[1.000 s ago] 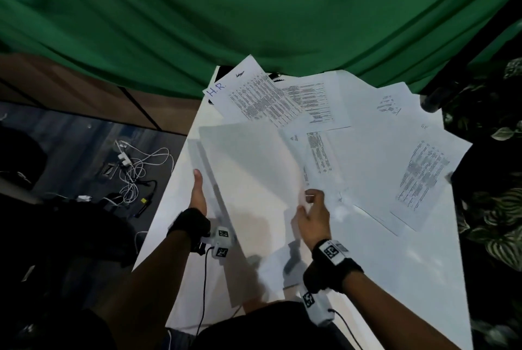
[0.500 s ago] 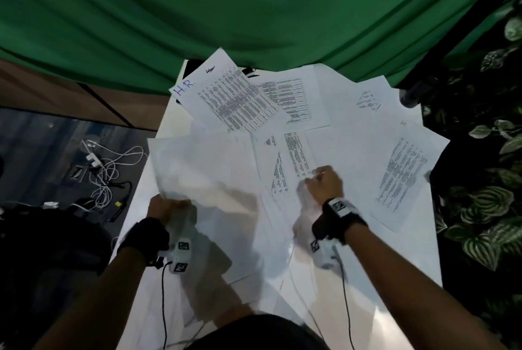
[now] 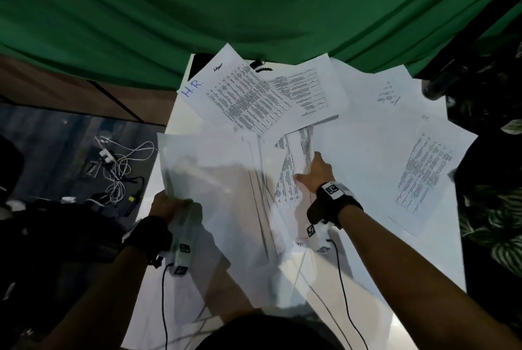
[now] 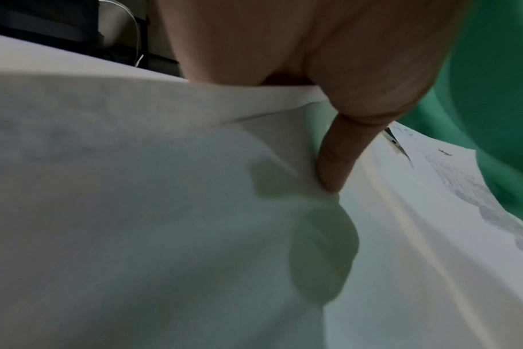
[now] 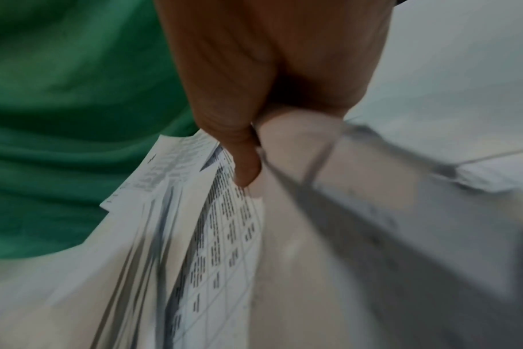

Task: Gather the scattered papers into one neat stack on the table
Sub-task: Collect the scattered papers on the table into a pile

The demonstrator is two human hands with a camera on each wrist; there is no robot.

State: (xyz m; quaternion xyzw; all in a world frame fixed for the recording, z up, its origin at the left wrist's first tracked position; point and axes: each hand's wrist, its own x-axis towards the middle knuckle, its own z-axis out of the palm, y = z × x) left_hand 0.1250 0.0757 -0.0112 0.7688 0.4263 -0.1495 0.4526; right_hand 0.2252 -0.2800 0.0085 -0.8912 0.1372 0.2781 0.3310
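Left hand (image 3: 169,204): your fingers pinch the near-left edge of a bundle of blank-sided sheets (image 3: 214,180), lifted off the table (image 3: 423,259).
Right hand (image 3: 315,173): thumb and fingers pinch the printed sheet (image 3: 291,168) at mid-table; blur hides how many pages you have, probably several.
Loose papers: the "H.R." page (image 3: 243,95) overhangs the far-left corner; another printed page (image 3: 423,171) lies along the right edge.
Technique: slide your printed catch under the bundle, square corners before reaching farther.
Caution: grip firmly; thin pages fan and slip.
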